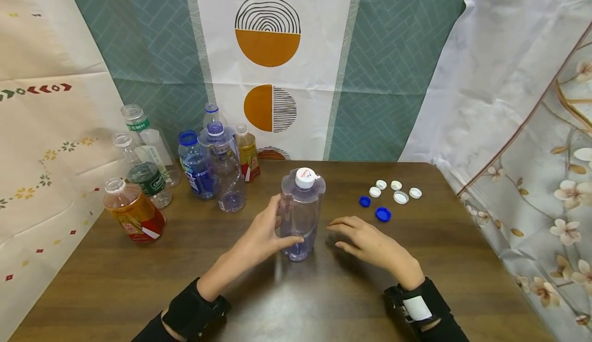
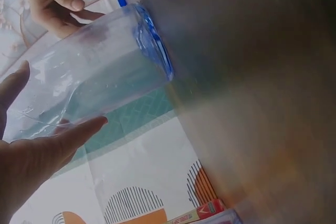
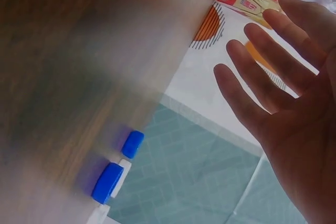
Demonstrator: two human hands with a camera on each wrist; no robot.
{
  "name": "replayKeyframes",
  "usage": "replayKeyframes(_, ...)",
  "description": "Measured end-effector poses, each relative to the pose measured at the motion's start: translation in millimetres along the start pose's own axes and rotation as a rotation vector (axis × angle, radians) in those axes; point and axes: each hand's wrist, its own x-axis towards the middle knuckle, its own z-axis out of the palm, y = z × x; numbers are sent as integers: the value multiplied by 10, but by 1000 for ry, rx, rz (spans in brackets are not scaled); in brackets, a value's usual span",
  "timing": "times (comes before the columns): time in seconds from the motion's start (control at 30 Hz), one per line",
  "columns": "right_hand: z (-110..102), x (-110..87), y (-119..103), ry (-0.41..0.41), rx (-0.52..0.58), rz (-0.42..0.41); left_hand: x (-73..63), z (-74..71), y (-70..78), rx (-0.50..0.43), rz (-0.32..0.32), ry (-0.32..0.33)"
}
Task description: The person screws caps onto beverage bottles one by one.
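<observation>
A large clear plastic bottle (image 1: 300, 213) with a white cap (image 1: 305, 177) stands upright on the table in front of me. My left hand (image 1: 264, 231) holds it from the left, thumb across the near side and fingers round the far side. In the left wrist view, the fingers (image 2: 79, 135) lie along the wall of the bottle (image 2: 100, 66), whose base has a blue tint. My right hand (image 1: 370, 242) hovers just right of the bottle, with nothing in it. Its fingers (image 3: 262, 87) are spread and relaxed in the right wrist view.
Several uncapped bottles stand at the back left, among them a blue-labelled bottle (image 1: 196, 165) and an orange-labelled bottle (image 1: 134, 211). Loose white caps (image 1: 401, 197) and blue caps (image 1: 383, 214) lie at the right on the wooden table (image 1: 324, 306). Patterned cloth (image 1: 379, 75) hangs behind.
</observation>
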Motion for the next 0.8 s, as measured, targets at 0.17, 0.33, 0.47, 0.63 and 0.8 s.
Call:
replayKeyframes(0.17,3,8,6,6,9,-18,169,-72,-74,66,64,4)
replayKeyframes(0.33,-6,12,18,16,16,-32,645,-160,-151,150,108,85)
replayKeyframes(0.47,-20,0,14,11,9,-33,1143,-182,-269,160,77,184)
replayKeyframes(0.63,-24,-8,-20,5,7,-34,1601,-188,-452,110,-8,252)
replayKeyframes(0.8,-36,-4,-41,0,1,-23,1787,-211,-543,106,-62,345)
